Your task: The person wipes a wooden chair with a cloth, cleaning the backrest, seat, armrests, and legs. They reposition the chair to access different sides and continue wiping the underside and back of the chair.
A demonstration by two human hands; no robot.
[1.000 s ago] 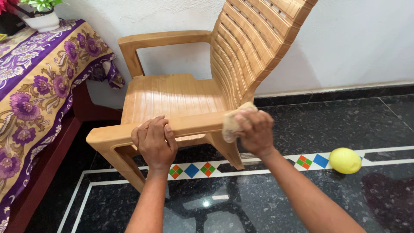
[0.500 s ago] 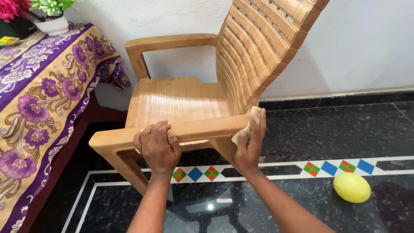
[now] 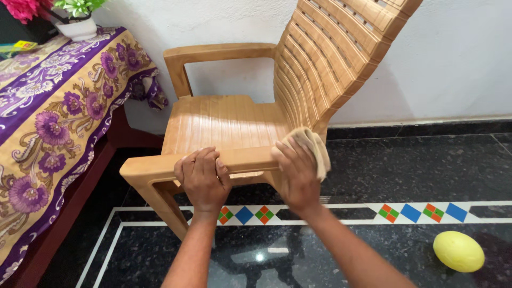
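The tan plastic armchair (image 3: 229, 120) stands against the white wall, and by my judgement the wiping is only partway: the right hand (image 3: 296, 173) presses a beige cloth (image 3: 314, 149) flat, fingers together, on the rear end of the near armrest (image 3: 245, 158), while the left hand (image 3: 202, 178) clamps that armrest mid-length. The backrest top and the legs are cut off or hidden, and whether seat, far arm or slats are already clean cannot be made out.
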